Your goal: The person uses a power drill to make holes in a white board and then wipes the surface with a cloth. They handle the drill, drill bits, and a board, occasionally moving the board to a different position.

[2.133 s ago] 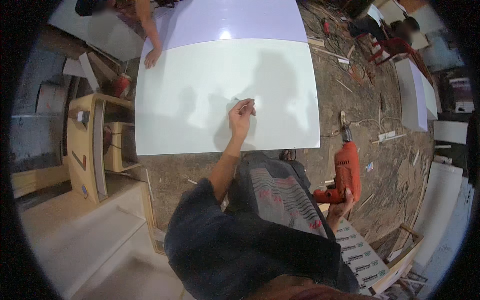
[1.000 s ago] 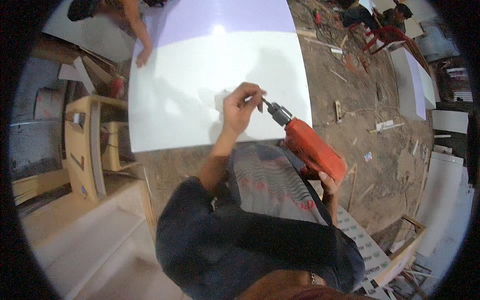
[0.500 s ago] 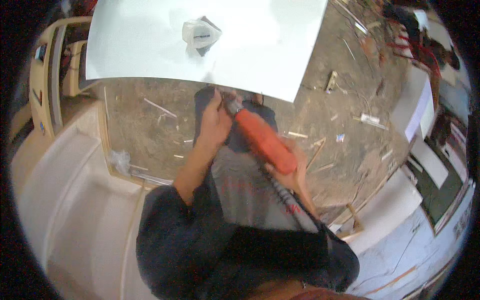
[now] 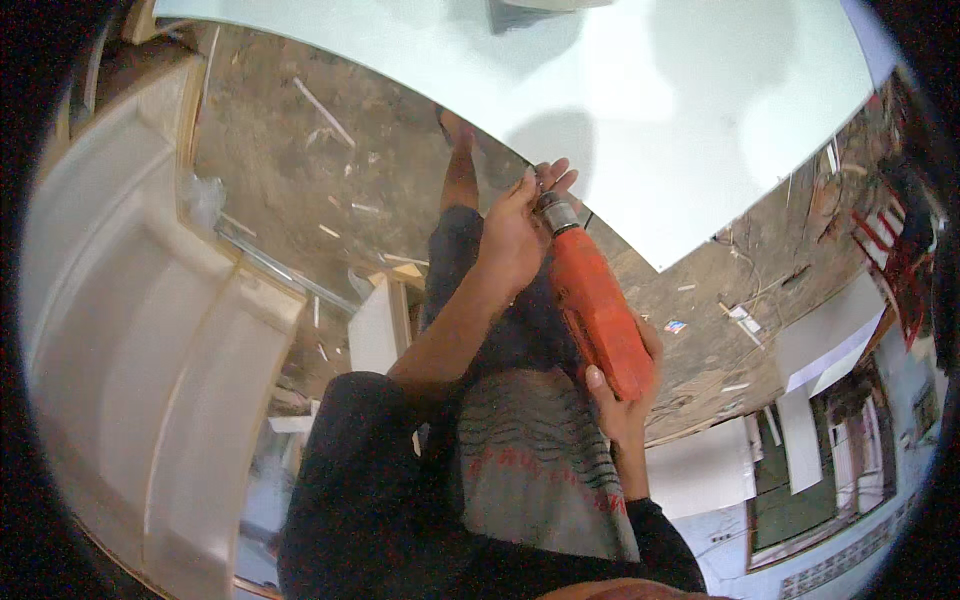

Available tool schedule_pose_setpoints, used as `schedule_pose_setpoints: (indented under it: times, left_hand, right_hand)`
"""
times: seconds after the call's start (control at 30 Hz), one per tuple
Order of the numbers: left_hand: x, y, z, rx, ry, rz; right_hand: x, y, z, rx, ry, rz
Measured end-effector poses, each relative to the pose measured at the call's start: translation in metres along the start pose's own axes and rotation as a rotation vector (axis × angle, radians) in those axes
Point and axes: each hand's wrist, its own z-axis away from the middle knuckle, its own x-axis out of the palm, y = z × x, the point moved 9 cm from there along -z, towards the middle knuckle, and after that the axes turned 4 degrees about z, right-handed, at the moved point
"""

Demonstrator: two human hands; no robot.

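A red-orange power drill (image 4: 600, 310) with a metal chuck (image 4: 557, 212) slants across my lap, its front end pointing away from me. My right hand (image 4: 640, 365) grips its rear part, with the thumb on the near side. At the front end, my left hand (image 4: 515, 235) has its thumb and finger pinched on the tip just ahead of the chuck, while other fingers stretch past it. What sits in that pinch is small and partly hidden. The tip lies at the near edge of a large white panel (image 4: 700, 130); I cannot tell whether they touch.
A dark and pale item (image 4: 535, 15) lies on the panel, cut by the top of the view. Cream panelled furniture (image 4: 110, 290) stands at left. Offcuts and a white scrap (image 4: 742, 322) litter the brown floor. A red frame (image 4: 890, 250) is at far right.
My view has swung, so the panel now fills more of the upper right. The drill points more steeply away from me, and both hands stay on it.
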Motion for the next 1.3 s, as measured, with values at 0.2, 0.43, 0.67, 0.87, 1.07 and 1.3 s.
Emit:
schedule_pose_setpoints:
  times: [0.2, 0.43, 0.67, 0.87, 1.07, 1.3]
  left_hand:
    - [-0.005, 0.057, -0.017, 0.067, 0.022, 0.051]
    - [-0.019, 0.113, -0.041, 0.061, 0.011, -0.029]
    - [-0.027, 0.123, -0.050, -0.034, 0.042, 0.087]
    - [-0.032, 0.123, -0.049, -0.044, 0.094, 0.173]
    - [-0.032, 0.120, -0.049, -0.058, 0.081, 0.224]
    - [-0.033, 0.118, -0.049, -0.059, 0.075, 0.245]
  right_hand:
    - [0.046, -0.018, -0.027, -0.012, -0.011, 0.096]
    - [0.097, -0.045, -0.054, 0.002, 0.006, 0.165]
    - [0.115, -0.060, -0.065, -0.043, -0.014, 0.313]
    - [0.119, -0.064, -0.066, 0.070, 0.017, 0.296]
    - [0.121, -0.072, -0.068, 0.029, -0.005, 0.369]
    - [0.121, -0.076, -0.071, 0.017, -0.005, 0.403]
